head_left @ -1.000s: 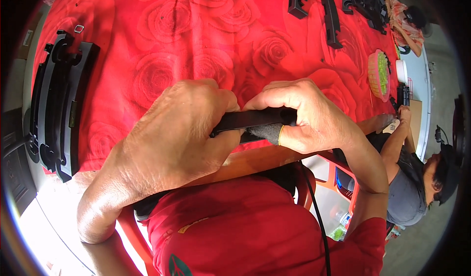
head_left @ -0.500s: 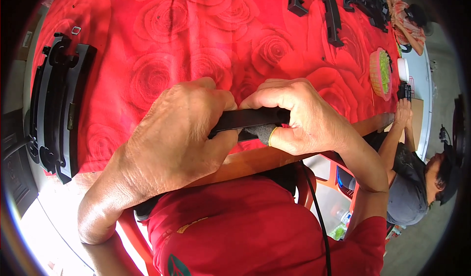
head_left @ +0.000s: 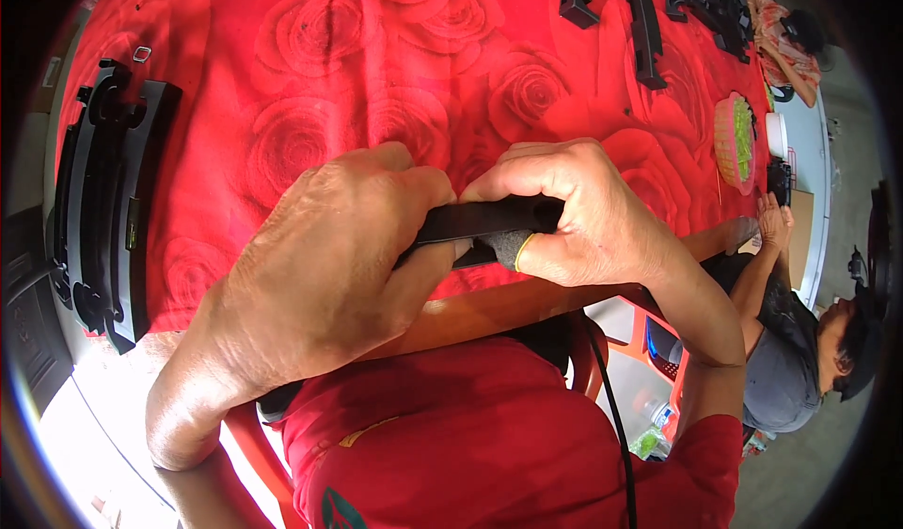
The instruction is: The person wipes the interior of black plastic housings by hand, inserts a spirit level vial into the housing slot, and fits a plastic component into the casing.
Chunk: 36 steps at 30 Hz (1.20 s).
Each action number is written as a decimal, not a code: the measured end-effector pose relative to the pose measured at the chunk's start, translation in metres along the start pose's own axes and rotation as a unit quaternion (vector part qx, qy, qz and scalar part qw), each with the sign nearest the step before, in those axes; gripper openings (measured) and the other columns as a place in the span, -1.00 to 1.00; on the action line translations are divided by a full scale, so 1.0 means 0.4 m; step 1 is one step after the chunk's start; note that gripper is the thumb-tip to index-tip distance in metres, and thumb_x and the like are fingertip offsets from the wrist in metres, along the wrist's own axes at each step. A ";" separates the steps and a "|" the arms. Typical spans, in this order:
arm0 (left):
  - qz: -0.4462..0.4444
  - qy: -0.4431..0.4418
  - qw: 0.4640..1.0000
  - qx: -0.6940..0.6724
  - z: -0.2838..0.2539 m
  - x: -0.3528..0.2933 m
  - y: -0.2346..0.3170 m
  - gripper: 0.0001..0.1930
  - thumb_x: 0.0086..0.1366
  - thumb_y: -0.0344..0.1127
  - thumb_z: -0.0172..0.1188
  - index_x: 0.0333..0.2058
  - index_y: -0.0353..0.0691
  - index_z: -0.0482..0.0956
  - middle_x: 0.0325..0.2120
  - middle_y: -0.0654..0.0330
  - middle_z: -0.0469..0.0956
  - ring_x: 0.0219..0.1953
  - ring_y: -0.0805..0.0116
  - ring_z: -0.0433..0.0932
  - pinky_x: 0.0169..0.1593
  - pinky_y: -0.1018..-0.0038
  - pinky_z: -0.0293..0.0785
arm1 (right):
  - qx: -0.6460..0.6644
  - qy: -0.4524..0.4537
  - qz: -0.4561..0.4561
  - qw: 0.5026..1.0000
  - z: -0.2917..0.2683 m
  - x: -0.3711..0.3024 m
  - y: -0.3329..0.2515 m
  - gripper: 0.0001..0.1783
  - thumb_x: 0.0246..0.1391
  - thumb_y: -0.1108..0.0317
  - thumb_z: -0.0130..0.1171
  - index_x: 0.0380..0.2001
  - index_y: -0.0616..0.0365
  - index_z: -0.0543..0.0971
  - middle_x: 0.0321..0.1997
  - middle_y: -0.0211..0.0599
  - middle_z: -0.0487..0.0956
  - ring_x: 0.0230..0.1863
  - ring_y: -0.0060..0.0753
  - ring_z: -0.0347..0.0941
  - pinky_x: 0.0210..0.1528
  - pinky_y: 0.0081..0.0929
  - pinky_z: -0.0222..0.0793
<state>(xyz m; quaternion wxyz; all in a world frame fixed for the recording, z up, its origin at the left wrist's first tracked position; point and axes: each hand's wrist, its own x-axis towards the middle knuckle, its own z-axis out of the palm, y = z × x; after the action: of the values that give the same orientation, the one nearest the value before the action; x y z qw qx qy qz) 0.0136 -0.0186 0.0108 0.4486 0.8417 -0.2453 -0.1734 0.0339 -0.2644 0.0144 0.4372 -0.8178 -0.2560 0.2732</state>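
Note:
Between both hands I hold a long black plastic part [head_left: 484, 220] over the table's near edge. My left hand [head_left: 343, 247] is closed round its left end, fingers curled over the far side and thumb at the near side. At the other end my right hand [head_left: 574, 214] grips it, with the index finger along the top and the thumb underneath. A grey finger cover with a yellow rim [head_left: 513, 249] sits on the right thumb. Much of the part is hidden by my fingers.
Curved black plastic parts [head_left: 113, 209] lie at the left edge, with a small metal ring [head_left: 142, 54] beyond them. More black parts [head_left: 644, 40] lie far right. A basket with green pieces [head_left: 736, 143] stands on the red tablecloth [head_left: 310, 68]. At right a co-worker [head_left: 790, 360] handles a black piece.
Both hands keep their grip on the black part, which has shifted very slightly. The view has moved a little, and the co-worker's hands have shifted slightly.

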 end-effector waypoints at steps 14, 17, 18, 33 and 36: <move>-0.097 -0.067 0.986 -0.116 -0.004 -0.003 0.009 -0.84 0.24 -0.53 0.33 -0.20 -0.44 0.68 -0.52 0.11 0.60 -0.50 0.42 0.56 -0.42 0.41 0.42 | 0.046 -0.012 0.055 0.997 0.007 -0.011 -0.009 -0.68 -0.09 0.49 0.27 -0.20 0.33 0.74 -0.43 -0.07 0.71 -0.42 -0.37 0.67 -0.34 -0.37 0.52; -0.038 -0.034 0.993 -0.103 0.011 -0.014 0.007 -0.84 0.23 -0.53 0.34 -0.20 -0.43 0.69 -0.52 0.10 0.61 -0.49 0.43 0.57 -0.41 0.42 0.44 | 0.031 -0.021 0.088 0.995 0.000 -0.013 -0.031 -0.70 -0.09 0.49 0.29 -0.22 0.31 0.74 -0.45 -0.08 0.71 -0.43 -0.37 0.66 -0.36 -0.36 0.51; -0.038 -0.035 0.993 -0.104 0.012 -0.011 0.007 -0.84 0.23 -0.53 0.34 -0.20 -0.43 0.69 -0.52 0.10 0.61 -0.49 0.43 0.57 -0.41 0.42 0.44 | 0.032 -0.020 0.089 0.995 0.005 -0.014 -0.031 -0.70 -0.09 0.49 0.29 -0.22 0.31 0.74 -0.45 -0.08 0.71 -0.43 -0.37 0.66 -0.36 -0.36 0.51; -0.122 -0.065 0.983 -0.118 -0.008 0.007 0.022 -0.83 0.22 -0.55 0.33 -0.20 -0.45 0.69 -0.56 0.16 0.58 -0.51 0.49 0.52 -0.42 0.45 0.40 | 0.036 0.003 0.051 0.998 0.010 -0.007 -0.004 -0.67 -0.08 0.48 0.25 -0.18 0.30 0.76 -0.46 -0.11 0.71 -0.45 -0.43 0.64 -0.38 -0.40 0.49; -0.152 -0.102 0.976 -0.121 -0.018 0.011 0.027 -0.83 0.22 -0.54 0.33 -0.20 -0.44 0.69 -0.56 0.17 0.57 -0.51 0.50 0.52 -0.43 0.44 0.39 | 0.080 -0.012 0.027 0.996 0.000 -0.009 -0.003 -0.66 -0.08 0.49 0.24 -0.18 0.32 0.75 -0.45 -0.10 0.71 -0.45 -0.43 0.63 -0.38 -0.40 0.49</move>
<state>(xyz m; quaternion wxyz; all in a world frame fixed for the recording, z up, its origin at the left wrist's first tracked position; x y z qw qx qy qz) 0.0182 -0.0217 0.0234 0.4884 0.7863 -0.1362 -0.3530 0.0311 -0.2661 0.0163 0.4906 -0.7834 -0.2160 0.3146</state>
